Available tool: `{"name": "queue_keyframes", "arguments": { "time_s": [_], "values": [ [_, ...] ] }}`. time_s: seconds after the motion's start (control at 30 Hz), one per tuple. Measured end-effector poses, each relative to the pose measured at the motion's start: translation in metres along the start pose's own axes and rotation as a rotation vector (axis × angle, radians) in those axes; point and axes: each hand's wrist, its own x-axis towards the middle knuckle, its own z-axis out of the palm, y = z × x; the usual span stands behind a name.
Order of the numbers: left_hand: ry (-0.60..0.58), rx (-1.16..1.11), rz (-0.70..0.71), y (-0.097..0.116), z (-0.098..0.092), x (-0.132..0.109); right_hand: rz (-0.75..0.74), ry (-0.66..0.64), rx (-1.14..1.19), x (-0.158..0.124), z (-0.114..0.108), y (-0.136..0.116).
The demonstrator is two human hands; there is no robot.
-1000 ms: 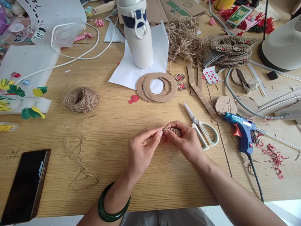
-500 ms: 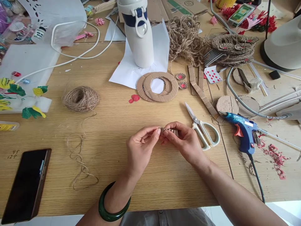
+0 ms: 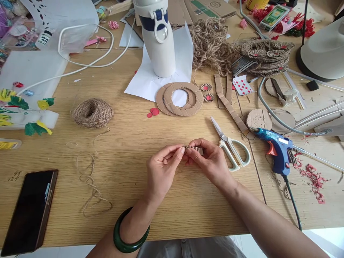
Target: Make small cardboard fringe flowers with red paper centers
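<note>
Between my fingertips is a small strip of corrugated cardboard (image 3: 198,150), mostly covered by the fingers. My left hand (image 3: 162,168) pinches its left end between thumb and forefinger. The right part is pinched by my right hand (image 3: 211,161), close beside the left fingertips. A bit of red (image 3: 189,162) shows just under the fingers. White-handled scissors (image 3: 231,147) lie right beside my right hand. Beyond the hands rest two overlapping cardboard rings (image 3: 197,100), a few red paper discs (image 3: 154,111) and two small pleated rosettes (image 3: 206,87) with red centres.
A blue glue gun (image 3: 282,150) with its cord lies at right, near cardboard strips (image 3: 225,102). A white bottle (image 3: 161,53) stands on paper at the back. Left are a twine ball (image 3: 92,113), loose twine (image 3: 92,182) and a phone (image 3: 29,211).
The left hand has shifted very slightly to the right. Both hands keep their pinch on the cardboard strip, and the other objects lie as before.
</note>
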Motion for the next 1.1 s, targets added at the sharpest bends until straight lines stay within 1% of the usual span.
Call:
{"name": "queue_keyframes", "arguments": {
  "time_s": [0.13,0.27,0.37,0.47,0.57,0.63,0.73,0.87,0.93,1.1],
  "values": [
    [-0.018,-0.011,0.025,0.002,0.000,0.000,0.006,-0.013,0.029,0.001,-0.001,-0.001],
    [-0.088,-0.139,-0.046,0.006,0.001,0.000,0.068,-0.021,0.129,0.002,-0.001,-0.004],
    [-0.114,-0.226,-0.097,0.007,0.000,0.002,0.091,-0.041,0.202,0.002,0.000,-0.005],
    [-0.119,-0.272,-0.155,0.006,-0.001,0.005,0.110,-0.081,0.281,0.003,-0.001,-0.005],
    [-0.073,-0.293,-0.184,0.005,-0.002,0.008,0.117,-0.134,0.332,0.003,-0.002,-0.004],
    [-0.028,-0.287,-0.172,0.004,-0.002,0.009,0.109,-0.135,0.327,0.004,-0.002,-0.004],
    [0.011,-0.271,-0.138,0.003,-0.002,0.010,0.086,-0.097,0.306,0.004,-0.001,-0.005],
    [0.066,-0.195,-0.055,0.002,-0.002,0.009,0.040,-0.090,0.254,0.003,0.000,-0.007],
    [0.067,-0.150,-0.016,0.001,-0.002,0.008,0.018,-0.073,0.208,0.003,-0.001,-0.006],
    [0.012,-0.059,0.068,0.002,0.000,0.003,0.027,-0.068,0.136,0.002,-0.001,-0.005]
  ]
}}
